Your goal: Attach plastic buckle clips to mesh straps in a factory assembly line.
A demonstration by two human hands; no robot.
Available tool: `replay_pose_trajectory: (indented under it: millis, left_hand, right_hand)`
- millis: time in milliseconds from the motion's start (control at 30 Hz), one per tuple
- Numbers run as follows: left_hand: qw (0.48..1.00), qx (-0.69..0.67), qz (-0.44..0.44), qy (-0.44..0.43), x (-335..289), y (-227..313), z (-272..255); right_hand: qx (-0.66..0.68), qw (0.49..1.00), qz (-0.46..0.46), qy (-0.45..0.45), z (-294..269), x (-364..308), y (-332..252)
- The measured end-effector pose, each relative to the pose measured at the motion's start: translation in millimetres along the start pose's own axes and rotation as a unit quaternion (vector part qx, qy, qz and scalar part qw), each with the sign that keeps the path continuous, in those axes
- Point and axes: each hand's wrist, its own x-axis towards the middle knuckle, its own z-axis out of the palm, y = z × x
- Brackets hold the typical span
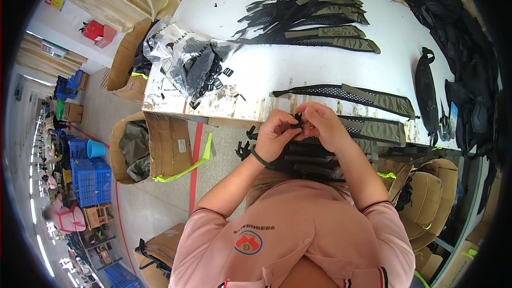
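My left hand (pixel 273 136) and my right hand (pixel 326 126) meet at the table's front edge, fingers pinched on a small black piece (pixel 298 122). Fingers cover much of it, so I cannot tell whether it is a buckle or a strap end. Just beyond my hands lies an olive and black mesh shoulder strap (pixel 357 96). Another such strap (pixel 378 129) runs out from under my right hand toward the right. More dark straps (pixel 309 154) rest across my lap, below my hands.
Many similar straps (pixel 325 13) are heaped at the table's far side. A clear plastic bag (pixel 176 48) of black buckles (pixel 217 82) spills at the left. Right of it all lie a black pouch (pixel 425 90) and dark fabric (pixel 453 37). Cardboard boxes (pixel 170 146) flank the table.
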Motion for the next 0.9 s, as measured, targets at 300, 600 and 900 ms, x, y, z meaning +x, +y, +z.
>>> replay_pose_trajectory:
  millis: [300, 600, 900]
  left_hand:
    - [0.983, 0.181, -0.010, -0.030, -18.8, 0.0, -9.0]
    - [0.924, 0.373, 0.065, -0.048, -23.6, 20.2, -10.8]
    - [0.967, 0.236, -0.052, -0.076, -26.2, 11.0, -14.5]
  right_hand:
    - [-0.368, 0.925, -0.064, -0.069, -14.7, 6.7, 9.3]
    - [-0.333, 0.921, 0.085, -0.184, -8.3, 8.5, -9.7]
    - [-0.399, 0.906, -0.014, -0.142, -6.0, 7.1, -2.8]
